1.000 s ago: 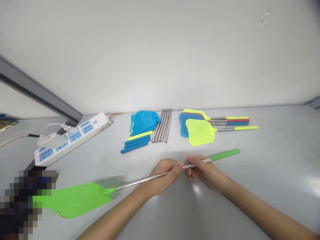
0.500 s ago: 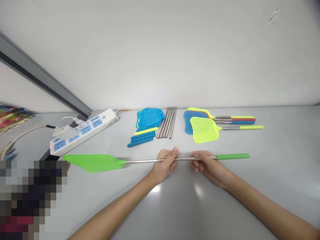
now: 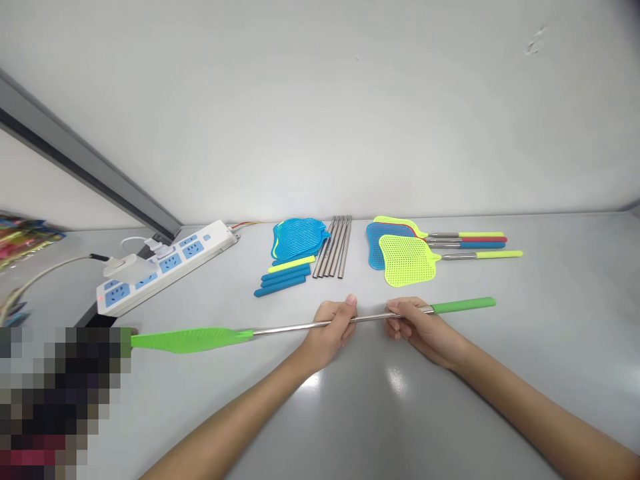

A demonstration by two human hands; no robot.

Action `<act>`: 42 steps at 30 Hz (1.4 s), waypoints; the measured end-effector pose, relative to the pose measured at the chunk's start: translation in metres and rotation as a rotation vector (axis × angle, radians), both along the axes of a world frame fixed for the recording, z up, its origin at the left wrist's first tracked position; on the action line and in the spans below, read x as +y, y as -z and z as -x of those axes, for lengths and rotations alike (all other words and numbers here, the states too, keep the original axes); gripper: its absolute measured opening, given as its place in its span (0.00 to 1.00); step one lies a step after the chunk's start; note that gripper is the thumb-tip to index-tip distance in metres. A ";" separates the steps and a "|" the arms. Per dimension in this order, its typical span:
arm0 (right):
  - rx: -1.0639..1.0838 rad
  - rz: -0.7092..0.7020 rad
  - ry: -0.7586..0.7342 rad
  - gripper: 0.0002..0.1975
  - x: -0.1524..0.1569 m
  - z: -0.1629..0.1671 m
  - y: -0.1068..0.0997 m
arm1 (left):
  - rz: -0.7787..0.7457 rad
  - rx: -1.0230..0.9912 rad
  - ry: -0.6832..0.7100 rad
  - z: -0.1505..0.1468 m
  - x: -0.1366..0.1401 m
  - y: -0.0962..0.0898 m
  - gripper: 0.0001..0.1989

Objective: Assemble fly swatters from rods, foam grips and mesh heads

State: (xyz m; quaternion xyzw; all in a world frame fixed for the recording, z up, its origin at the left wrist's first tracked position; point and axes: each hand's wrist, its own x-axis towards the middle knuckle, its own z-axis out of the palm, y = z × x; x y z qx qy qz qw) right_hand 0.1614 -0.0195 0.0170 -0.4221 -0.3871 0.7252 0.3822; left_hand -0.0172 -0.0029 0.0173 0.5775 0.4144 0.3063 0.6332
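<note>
A green fly swatter [image 3: 193, 340] with a metal telescopic rod stretches across the front of the table, its head to the left, seen nearly edge-on. My left hand [image 3: 330, 330] is closed around the middle of the rod. Nearer the green grip, my right hand [image 3: 417, 330] pinches the rod between thumb and fingers. The grip sticks out past my right hand. Beyond my hands lie finished swatters, with a yellow swatter [image 3: 409, 261] on top of a blue swatter [image 3: 376, 247] and others.
Behind my left hand lie blue swatter heads [image 3: 300, 239], metal rods [image 3: 336, 247], blue grips [image 3: 280, 285] and a yellow grip [image 3: 293, 264]. A white power strip [image 3: 165, 267] with plugs and cables stands at the left. A blurred-out area fills the lower left corner.
The green swatter has tilted, its head end lower and its grip end higher in view. Its head has turned more edge-on. Both hands keep hold of the rod.
</note>
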 end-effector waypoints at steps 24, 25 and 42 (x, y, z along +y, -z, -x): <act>-0.027 -0.039 -0.029 0.22 -0.012 0.011 -0.001 | -0.566 0.264 0.289 -0.004 -0.008 -0.009 0.20; -0.030 -0.026 -0.029 0.21 -0.014 0.013 0.000 | -0.579 0.250 0.306 -0.004 -0.008 -0.009 0.19; 0.036 0.007 -0.121 0.19 -0.014 0.015 0.004 | -0.548 0.181 0.425 -0.003 -0.010 -0.010 0.22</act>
